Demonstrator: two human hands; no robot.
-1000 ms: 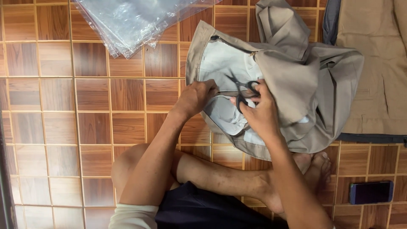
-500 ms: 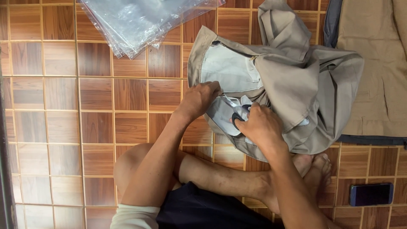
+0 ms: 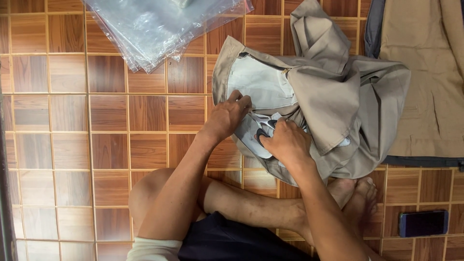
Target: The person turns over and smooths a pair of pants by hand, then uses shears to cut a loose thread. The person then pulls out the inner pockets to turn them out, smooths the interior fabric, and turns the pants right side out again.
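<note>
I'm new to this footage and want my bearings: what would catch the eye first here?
The crumpled khaki garment on the wooden tile floor, upper middle, turned open to show its pale lining. Both hands press on it: the left hand on the lining, the right hand beside it, with dark scissor handles at its fingers. A stack of clear plastic bags lies at the top left.

head cam | looks steeply down from above | close over crossed legs (image 3: 251, 208) | tiled floor (image 3: 72, 145) fills frame
</note>
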